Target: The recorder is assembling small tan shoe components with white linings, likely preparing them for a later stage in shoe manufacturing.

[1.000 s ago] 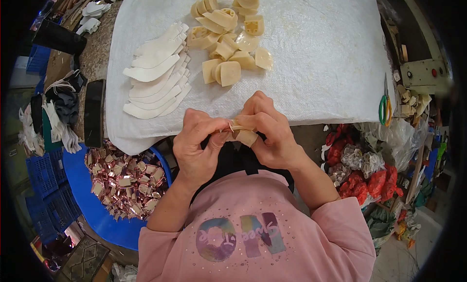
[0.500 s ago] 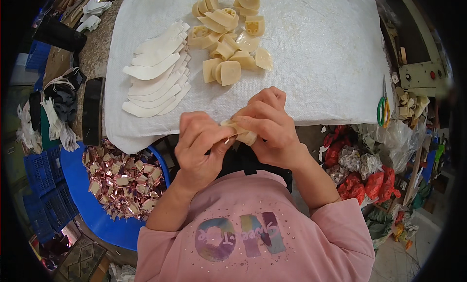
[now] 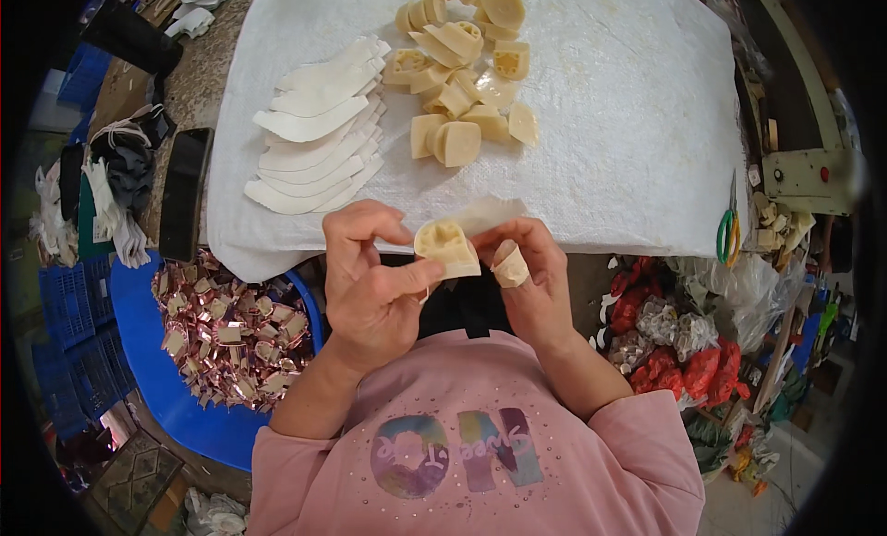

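Observation:
Above my lap, my left hand (image 3: 374, 282) pinches a beige plastic shoe heel (image 3: 447, 244) between thumb and fingers, its hollow, ribbed end tilted up. Close on its right, my right hand (image 3: 536, 282) has thumb and forefinger closed on a thin white curved piece (image 3: 494, 213), which reaches behind the heel. Beige wrapping covers the tip of one right digit. Beyond my hands, several similar beige heels (image 3: 457, 144) lie in a loose pile on the white-covered table (image 3: 628, 129). To their left, thin white curved pieces (image 3: 309, 157) overlap in a fanned stack.
A blue tub (image 3: 148, 351) of pink shiny pieces stands lower left. The dark phone (image 3: 188, 194) lies at the table's left side, and scissors (image 3: 728, 231) with green and orange handles at its right edge. Red and clear plastic bags (image 3: 693, 365) fill the lower right.
My hands have moved apart a little. The heel, mostly covered by my fingers before, now shows its hollow end, and the white piece shows beside it. The view has shifted slightly.

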`<state>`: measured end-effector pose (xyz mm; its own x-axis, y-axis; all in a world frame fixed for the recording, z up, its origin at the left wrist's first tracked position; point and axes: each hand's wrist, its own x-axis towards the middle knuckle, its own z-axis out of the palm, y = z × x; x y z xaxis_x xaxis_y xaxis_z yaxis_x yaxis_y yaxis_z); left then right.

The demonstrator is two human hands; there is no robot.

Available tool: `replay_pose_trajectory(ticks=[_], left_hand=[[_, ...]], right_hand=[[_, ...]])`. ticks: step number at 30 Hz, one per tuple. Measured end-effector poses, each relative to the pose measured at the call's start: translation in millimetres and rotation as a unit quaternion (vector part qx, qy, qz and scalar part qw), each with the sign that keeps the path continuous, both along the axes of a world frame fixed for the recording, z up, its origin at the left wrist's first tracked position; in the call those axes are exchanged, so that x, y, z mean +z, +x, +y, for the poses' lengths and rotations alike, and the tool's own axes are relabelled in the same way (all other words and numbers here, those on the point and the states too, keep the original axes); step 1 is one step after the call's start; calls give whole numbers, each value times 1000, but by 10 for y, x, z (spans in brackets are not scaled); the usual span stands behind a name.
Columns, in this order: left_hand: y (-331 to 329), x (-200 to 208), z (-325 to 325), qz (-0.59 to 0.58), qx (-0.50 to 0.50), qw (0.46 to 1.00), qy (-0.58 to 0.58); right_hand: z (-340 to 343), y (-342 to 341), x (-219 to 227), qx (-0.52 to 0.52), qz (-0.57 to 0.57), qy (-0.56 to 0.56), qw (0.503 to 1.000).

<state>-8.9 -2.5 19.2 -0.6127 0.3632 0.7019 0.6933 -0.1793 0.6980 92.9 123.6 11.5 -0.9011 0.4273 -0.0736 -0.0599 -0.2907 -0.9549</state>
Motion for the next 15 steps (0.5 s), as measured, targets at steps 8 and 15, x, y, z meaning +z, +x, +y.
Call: replay_pose_trajectory(ticks=[8, 15], left_hand=[[57, -41, -28, 59, -78, 991, -94], [109, 23, 56, 127, -19, 973, -189]], right_hand=[[10, 77, -73, -11, 62, -110, 992], [30, 34, 32, 25, 49, -34, 998]])
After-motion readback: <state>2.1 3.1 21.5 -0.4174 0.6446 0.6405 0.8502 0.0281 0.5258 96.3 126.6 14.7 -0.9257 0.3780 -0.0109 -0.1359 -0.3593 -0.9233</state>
